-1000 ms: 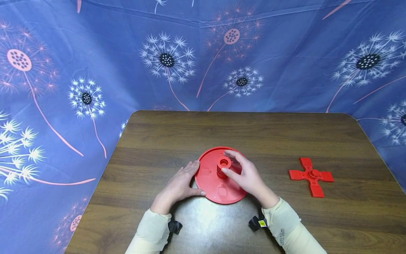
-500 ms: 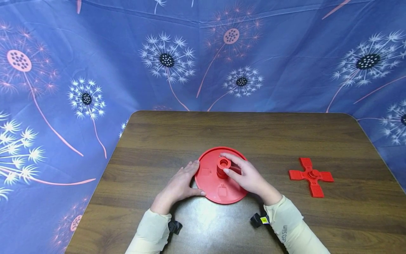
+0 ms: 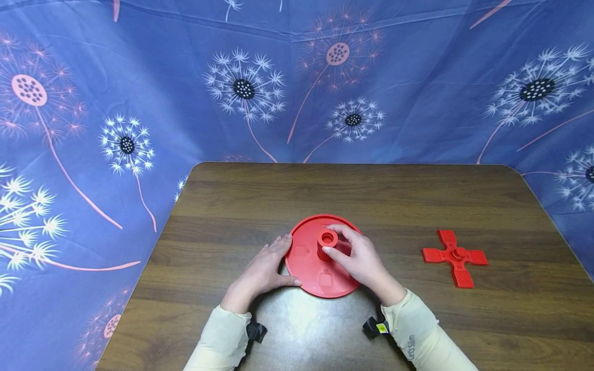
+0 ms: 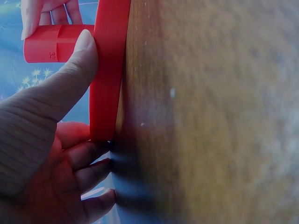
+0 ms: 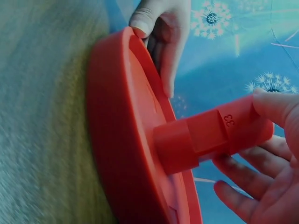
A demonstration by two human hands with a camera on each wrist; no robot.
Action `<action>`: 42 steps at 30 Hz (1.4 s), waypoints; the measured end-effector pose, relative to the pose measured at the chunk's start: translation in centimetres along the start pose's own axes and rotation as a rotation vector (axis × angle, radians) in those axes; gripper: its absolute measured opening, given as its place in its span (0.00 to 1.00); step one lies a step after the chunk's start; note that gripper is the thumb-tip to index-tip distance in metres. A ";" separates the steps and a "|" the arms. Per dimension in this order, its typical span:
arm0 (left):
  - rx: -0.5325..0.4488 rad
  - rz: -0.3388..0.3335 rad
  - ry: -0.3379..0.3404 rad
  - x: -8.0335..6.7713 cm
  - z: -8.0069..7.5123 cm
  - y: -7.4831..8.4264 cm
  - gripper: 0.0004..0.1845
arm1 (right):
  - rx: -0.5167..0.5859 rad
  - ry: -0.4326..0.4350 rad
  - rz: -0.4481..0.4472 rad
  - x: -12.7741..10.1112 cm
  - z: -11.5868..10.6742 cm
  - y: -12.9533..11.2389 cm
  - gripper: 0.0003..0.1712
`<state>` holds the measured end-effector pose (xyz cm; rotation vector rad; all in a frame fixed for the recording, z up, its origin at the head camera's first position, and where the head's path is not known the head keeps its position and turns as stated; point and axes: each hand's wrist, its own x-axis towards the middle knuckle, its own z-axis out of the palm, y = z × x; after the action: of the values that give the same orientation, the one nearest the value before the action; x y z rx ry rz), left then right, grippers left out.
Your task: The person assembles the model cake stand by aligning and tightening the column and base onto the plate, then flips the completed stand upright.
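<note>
Red plastic is filling the space between my two hands: a hollow post (image 3: 327, 247) is standing inside a round disc (image 3: 303, 268), and my right hand (image 3: 364, 260) is pinching the post near its top between thumb and fingers. The post's long axis is running straight up from the disc's middle, square to its face, and its ringed, open end is pointing upward, just left of my right fingers. Its lower end is meeting the disc, though I cannot tell how deep it is sitting. A raised "33" is showing on the side turned to my right wrist, and what looks like "32" on the side turned to my left.

My left hand (image 3: 262, 273) is not clenching; its fingers are lying spread along the disc's left rim, with the thumb touching the rim nearer me. The disc is lying flat on the wooden table (image 3: 325, 190), rimmed face up. Well to the right of my right hand, a cross-shaped piece (image 3: 458, 254) is lying flat, its central knob pointing up.
</note>
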<state>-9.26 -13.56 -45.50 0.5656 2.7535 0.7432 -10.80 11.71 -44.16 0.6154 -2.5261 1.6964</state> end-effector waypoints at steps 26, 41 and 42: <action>0.006 0.003 -0.002 0.1 0.0 0.0 0.58 | -0.218 -0.045 -0.072 -0.1 -0.9 0.0 0.33; -0.004 0.004 -0.002 0.1 0.0 0.1 0.58 | 0.026 -0.194 -0.033 0.6 -1.6 0.4 0.28; -0.004 0.004 -0.002 0.1 -0.1 0.1 0.58 | 0.032 -0.181 -0.027 0.6 -1.5 0.4 0.27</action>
<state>-9.31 -13.46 -45.40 0.5715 2.7488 0.7487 -11.79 13.01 -43.78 0.8375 -2.5990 1.7497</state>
